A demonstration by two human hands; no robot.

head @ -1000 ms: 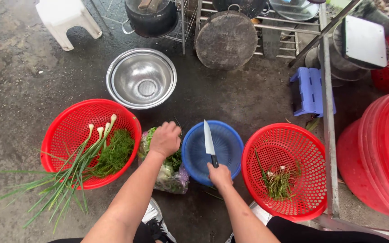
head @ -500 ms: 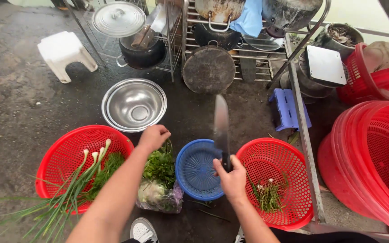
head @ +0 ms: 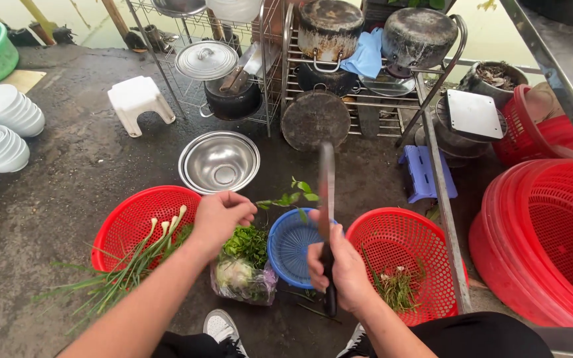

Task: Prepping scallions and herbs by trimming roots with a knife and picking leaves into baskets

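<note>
My right hand [head: 341,272] grips a kitchen knife [head: 327,192] by its dark handle, blade pointing up and away over a small blue basket [head: 288,246]. My left hand [head: 220,213] is closed on the stem of a leafy green herb sprig [head: 292,197], held above a clear plastic bag of greens [head: 243,268] on the floor. The sprig's leaves reach almost to the blade. Left of the bag, a red basket [head: 127,222] holds spring onions [head: 127,268] that spill over its rim. A second red basket [head: 406,245] on the right holds trimmed roots and scraps [head: 396,286].
A steel bowl [head: 219,161] sits beyond the baskets, a white stool [head: 137,103] and stacked white bowls [head: 1,126] to the left. Wire racks [head: 359,99] with pots and a round board stand behind. Large red baskets [head: 545,238] fill the right, by a metal table leg [head: 442,219].
My left hand has lifted a herb sprig out of the bag. The knife has swung up to stand edge-on, and my view has tilted up toward the racks.
</note>
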